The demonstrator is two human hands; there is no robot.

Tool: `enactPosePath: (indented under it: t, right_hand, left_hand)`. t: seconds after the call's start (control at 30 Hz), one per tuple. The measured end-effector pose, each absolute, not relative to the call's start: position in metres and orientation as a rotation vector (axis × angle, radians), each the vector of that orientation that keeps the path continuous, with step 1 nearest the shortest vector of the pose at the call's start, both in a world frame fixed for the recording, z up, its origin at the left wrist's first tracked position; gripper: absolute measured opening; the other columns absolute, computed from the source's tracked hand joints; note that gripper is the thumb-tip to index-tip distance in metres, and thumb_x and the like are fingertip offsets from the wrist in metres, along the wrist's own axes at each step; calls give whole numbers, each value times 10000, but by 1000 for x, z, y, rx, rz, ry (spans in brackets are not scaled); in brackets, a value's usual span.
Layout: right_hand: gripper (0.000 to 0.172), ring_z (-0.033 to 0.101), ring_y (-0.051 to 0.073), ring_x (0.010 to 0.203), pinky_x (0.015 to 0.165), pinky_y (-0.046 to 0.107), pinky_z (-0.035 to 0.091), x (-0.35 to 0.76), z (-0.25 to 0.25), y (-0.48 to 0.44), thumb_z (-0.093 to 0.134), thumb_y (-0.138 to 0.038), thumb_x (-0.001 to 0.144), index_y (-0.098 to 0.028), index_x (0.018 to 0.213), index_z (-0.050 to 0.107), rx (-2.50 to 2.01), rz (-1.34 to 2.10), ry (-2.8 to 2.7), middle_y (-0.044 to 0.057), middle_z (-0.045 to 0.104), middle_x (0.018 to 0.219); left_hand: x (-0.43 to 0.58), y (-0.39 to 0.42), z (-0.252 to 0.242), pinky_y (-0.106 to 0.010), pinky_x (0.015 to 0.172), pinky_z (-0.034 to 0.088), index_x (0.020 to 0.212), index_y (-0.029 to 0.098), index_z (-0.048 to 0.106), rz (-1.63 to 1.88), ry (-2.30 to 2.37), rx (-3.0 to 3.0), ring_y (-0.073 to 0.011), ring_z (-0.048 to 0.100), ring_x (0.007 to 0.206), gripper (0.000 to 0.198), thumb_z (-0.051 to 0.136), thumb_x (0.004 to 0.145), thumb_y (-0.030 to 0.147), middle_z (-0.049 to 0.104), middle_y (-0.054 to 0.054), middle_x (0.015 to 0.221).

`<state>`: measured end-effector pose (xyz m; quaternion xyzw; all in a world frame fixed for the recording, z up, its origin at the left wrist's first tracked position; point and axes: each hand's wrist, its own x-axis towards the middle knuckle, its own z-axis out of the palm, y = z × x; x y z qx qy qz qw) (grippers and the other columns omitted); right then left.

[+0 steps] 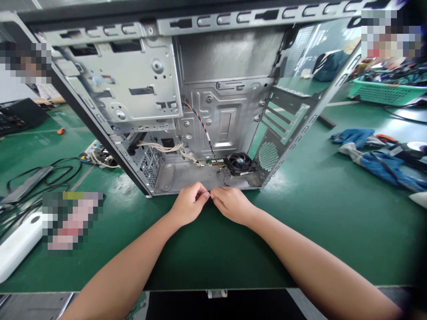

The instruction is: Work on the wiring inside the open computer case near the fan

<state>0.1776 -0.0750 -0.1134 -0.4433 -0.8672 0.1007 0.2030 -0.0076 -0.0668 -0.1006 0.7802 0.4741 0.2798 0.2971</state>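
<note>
An open computer case (230, 106) stands on the green table in front of me, its bare metal interior showing. At its lower front edge my left hand (191, 202) and my right hand (233, 204) meet fingertip to fingertip, both pinched closed. Whatever lies between the fingers is too small and hidden to name. Just behind them, on the case floor, sit a black cooling fan (239, 163) and a small green circuit board (216, 162). A striped multicoloured cable (203, 126) hangs down to the floor, and a bundle of white cables (167, 146) lies at the left.
On the left are black cables (36, 171), a white power strip (22, 244) and a dark box (22, 114). To the right lie blue work gloves (376, 162) and a green basket (388, 92) full of cables. Blurred patches hide parts at the sides.
</note>
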Motion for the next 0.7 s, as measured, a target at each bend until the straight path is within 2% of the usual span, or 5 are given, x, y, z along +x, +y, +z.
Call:
enactPosePath:
  t: [0.2, 0.33, 0.47, 0.7]
  right_hand:
    - [196, 503, 128, 657, 631, 261, 269, 178, -112, -75, 391, -164, 924, -174, 815, 554, -1230, 292, -2438, 21, 595, 736]
    - [188, 516, 132, 665, 645, 261, 286, 178, -113, -75, 389, -170, 926, -175, 827, 549, -1219, 293, -2403, 23, 602, 749]
    - [185, 525, 135, 670, 653, 258, 305, 179, -114, -75, 389, -172, 923, -181, 827, 548, -1210, 325, -2367, 21, 602, 745]
    - [177, 512, 130, 660, 651, 251, 307, 178, -113, -75, 398, -150, 899, -181, 814, 551, -1208, 354, -2339, 16, 596, 728]
  left_hand:
    - [-8, -65, -103, -221, 517, 425, 786, 179, 560, 682, 1224, 1771, -98, 559, 515, 156, 534, 857, 315, 585, 32, 680]
    - [-8, -66, -104, -245, 586, 439, 821, 189, 570, 759, 1238, 1998, -124, 572, 612, 140, 516, 886, 300, 595, 17, 709]
    - [-9, -67, -103, -290, 694, 441, 882, 202, 564, 796, 1190, 2381, -168, 582, 767, 108, 476, 919, 252, 621, -21, 825]
    - [-11, -67, -104, -291, 705, 433, 910, 205, 558, 738, 1176, 2471, -169, 581, 770, 122, 446, 940, 244, 622, -28, 852]
